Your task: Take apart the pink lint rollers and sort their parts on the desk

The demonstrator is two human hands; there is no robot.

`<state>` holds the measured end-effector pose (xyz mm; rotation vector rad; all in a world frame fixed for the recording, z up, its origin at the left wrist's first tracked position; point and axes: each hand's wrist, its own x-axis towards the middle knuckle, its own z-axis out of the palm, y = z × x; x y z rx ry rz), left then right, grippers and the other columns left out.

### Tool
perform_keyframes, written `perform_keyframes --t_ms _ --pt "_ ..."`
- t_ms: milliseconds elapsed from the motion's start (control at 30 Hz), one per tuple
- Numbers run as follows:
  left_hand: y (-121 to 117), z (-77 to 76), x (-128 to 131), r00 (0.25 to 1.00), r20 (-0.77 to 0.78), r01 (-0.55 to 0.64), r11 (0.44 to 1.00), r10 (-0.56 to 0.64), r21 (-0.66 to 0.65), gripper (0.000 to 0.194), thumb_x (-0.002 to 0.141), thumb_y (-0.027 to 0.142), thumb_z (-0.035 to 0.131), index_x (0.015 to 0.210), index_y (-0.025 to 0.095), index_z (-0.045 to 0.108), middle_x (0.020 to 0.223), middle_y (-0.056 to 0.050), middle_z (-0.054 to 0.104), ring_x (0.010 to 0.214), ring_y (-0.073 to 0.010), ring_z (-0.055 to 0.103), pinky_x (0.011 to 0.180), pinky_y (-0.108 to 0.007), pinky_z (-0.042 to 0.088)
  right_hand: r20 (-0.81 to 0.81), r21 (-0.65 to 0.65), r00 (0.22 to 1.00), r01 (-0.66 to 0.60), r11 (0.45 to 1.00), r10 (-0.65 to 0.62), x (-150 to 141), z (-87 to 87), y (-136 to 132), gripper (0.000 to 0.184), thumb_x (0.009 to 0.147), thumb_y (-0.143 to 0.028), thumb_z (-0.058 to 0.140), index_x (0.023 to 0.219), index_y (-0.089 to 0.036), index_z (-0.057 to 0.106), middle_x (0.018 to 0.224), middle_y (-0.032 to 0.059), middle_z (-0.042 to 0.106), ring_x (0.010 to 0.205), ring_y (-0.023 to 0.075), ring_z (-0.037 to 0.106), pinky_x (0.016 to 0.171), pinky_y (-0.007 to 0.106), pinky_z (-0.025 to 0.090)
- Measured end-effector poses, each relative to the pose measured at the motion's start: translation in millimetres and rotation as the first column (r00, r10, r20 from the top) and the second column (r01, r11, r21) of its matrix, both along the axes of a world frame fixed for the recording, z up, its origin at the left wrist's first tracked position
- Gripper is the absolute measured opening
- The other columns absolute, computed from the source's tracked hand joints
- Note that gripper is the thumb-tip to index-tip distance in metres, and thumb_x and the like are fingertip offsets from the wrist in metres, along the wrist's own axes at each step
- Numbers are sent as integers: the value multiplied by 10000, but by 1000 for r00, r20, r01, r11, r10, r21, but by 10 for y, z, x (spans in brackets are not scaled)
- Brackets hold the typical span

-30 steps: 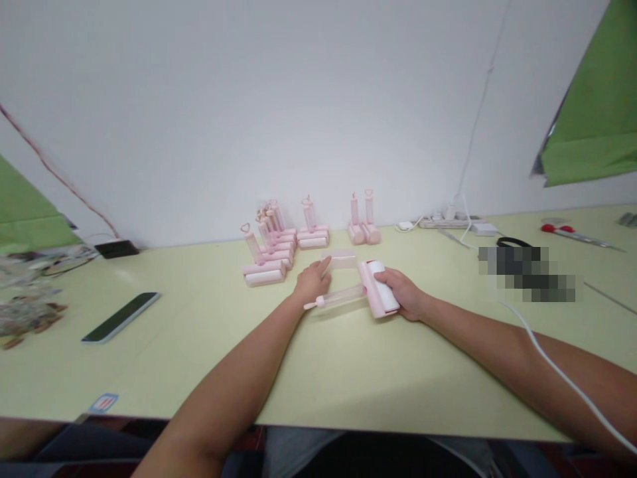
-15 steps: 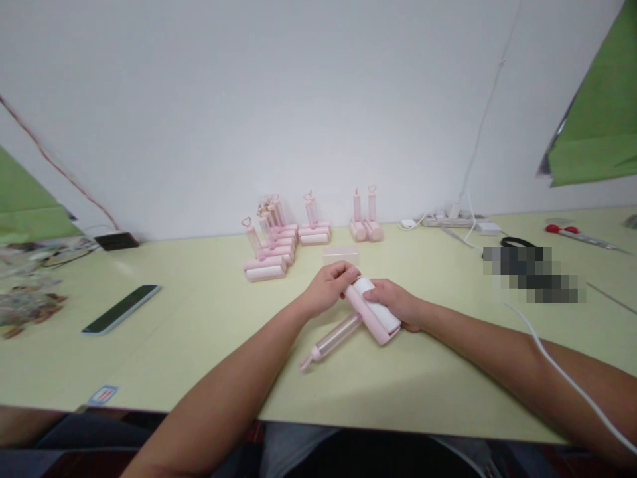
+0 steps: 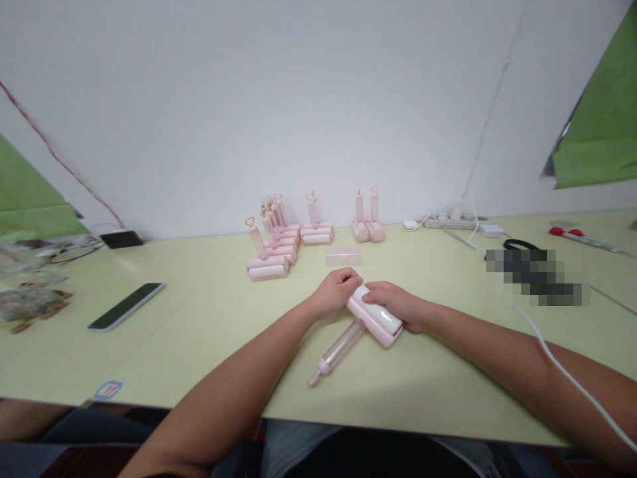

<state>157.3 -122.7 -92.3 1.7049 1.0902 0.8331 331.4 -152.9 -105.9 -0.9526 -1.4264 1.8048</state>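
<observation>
A pink lint roller with a white roll and a clear handle is between my hands, its handle slanting down to the left. My right hand wraps around the head from the far right side, thumb lying on the white roll. At the head's upper left end, my left hand is closed, its fingers curled against that end. Its fingertips are partly hidden, so any small part there does not show. Just beyond my hands lies a pale pink translucent box-shaped cover.
Several similar lint rollers stand by the wall, handles up. A phone-like dark slab and clear plastic bags lie left. At right are a power strip, red-handled tool, black band and white cable.
The lint roller has turned slightly, and its handle end has dropped nearer the table's front edge. My left hand's fingers are curled tighter at the head's end. The view has shifted slightly.
</observation>
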Motion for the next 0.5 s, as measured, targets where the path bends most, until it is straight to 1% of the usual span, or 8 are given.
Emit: perform_keyframes --t_ms 100,233,333,400,500 --pt "-16 -3 -12 1000 -3 27 998 -27 -58 303 818 446 579 746 161 506 586 65 393 499 -66 347 459 -202 247 32 -4 999 26 1000 -26 9 13 0 178 745 -241 605 900 -154 611 705 24 671 556 146 597 489 235 418" --pt "-58 13 -26 996 5 91 993 -91 -80 421 795 568 612 765 166 491 588 68 377 497 -62 325 447 -201 226 30 5 999 -12 1000 12 35 40 -12 275 733 -225 610 995 -145 637 735 22 670 574 134 585 489 221 398" --pt "-81 47 -35 992 6 124 988 -124 -95 461 763 594 650 758 168 476 583 74 357 499 -55 303 447 -196 199 -3 -2 999 -40 999 40 49 31 -5 330 724 -226 627 1045 -151 626 801 36 695 620 151 615 520 232 421" --pt "-91 76 -42 989 4 150 983 -150 -109 474 755 599 661 744 170 459 574 79 341 496 -51 290 446 -192 179 -17 -7 1000 -27 1000 27 55 3 15 342 718 -235 646 1049 -164 601 818 34 695 636 160 626 537 240 434" --pt "-101 120 -56 982 9 186 972 -187 -141 483 763 613 648 743 182 430 566 84 332 475 -48 273 429 -193 163 6 10 1000 10 1000 -10 59 -51 54 345 710 -253 679 1028 -194 558 782 3 671 600 146 602 534 239 428"
